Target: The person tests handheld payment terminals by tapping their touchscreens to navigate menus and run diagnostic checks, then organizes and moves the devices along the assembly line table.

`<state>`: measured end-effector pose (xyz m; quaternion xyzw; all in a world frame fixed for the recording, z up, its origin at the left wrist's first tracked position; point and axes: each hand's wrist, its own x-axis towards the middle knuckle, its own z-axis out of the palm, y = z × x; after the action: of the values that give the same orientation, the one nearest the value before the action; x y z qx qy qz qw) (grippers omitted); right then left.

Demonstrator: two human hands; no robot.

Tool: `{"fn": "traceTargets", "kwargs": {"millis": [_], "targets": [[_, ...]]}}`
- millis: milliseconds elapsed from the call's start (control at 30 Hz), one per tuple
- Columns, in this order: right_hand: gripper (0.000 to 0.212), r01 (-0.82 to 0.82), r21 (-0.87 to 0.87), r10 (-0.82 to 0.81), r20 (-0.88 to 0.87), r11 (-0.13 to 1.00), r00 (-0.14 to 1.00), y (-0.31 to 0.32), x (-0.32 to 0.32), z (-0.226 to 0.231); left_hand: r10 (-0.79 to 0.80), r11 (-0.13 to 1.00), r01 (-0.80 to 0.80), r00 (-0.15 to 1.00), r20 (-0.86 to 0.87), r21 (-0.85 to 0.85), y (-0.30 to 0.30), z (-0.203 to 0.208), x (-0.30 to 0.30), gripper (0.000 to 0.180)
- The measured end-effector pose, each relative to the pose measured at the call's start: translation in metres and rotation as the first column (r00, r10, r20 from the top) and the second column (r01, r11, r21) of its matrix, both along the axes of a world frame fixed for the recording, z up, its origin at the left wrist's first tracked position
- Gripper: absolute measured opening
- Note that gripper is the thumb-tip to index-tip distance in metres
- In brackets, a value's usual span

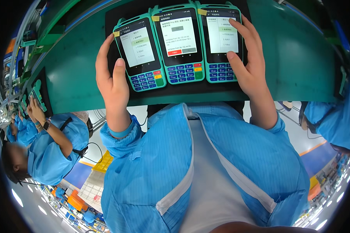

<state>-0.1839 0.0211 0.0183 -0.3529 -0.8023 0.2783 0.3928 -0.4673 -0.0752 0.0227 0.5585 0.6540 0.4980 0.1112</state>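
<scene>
Three payment terminals with teal-green casings lie side by side before me: a left terminal [138,50], a middle terminal [180,39] and a right terminal [223,42]. All their screens are lit, above blue keypads. My left hand [113,79] rests against the left terminal's outer edge, thumb and index finger apart; its other fingers are mostly hidden. On the right terminal, the index finger of my right hand [254,66] is over the top of the screen and its thumb over the lower part. Its remaining fingers stretch along that terminal's outer side.
The terminals lie on a black mat [151,96] on a green workbench [77,73]. To the left a person [58,143] in blue workwear handles a device. Another blue-clad person [330,116] is at the right. A yellow crate [103,161] stands below the bench's left side.
</scene>
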Motion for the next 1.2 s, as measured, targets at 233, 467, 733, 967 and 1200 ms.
{"fn": "traceTargets", "kwargs": {"millis": [233, 467, 733, 967, 1200], "targets": [[0.058, -0.006, -0.032, 0.007, 0.036, 0.999, 0.999, 0.000, 0.007, 0.001, 0.063, 0.998, -0.062, 0.997, 0.045, -0.017, 0.002, -0.008, -0.009, 0.042], [0.063, 0.002, -0.076, -0.002, -0.008, 0.997, 1.000, -0.005, 0.007, 0.015, 0.211, 0.960, -0.191, 0.974, 0.081, -0.206, -0.001, -0.006, -0.014, 0.040], [0.065, 0.033, -0.129, -0.040, -0.053, 0.991, 0.998, -0.007, 0.005, 0.018, 0.308, 0.925, -0.320, 0.947, -0.086, -0.205, 0.005, -0.016, -0.034, 0.033], [0.055, 0.007, 0.357, -0.069, 0.162, 0.934, 0.984, 0.040, -0.001, 0.081, 0.372, 0.919, -0.365, 0.928, 0.025, -0.148, 0.003, -0.026, -0.033, 0.021], [0.048, -0.101, 0.728, -0.387, 0.470, 0.678, 0.794, 0.141, -0.075, 0.100, 0.358, 0.930, -0.347, 0.930, 0.083, -0.118, 0.001, -0.030, -0.034, 0.018]]}}
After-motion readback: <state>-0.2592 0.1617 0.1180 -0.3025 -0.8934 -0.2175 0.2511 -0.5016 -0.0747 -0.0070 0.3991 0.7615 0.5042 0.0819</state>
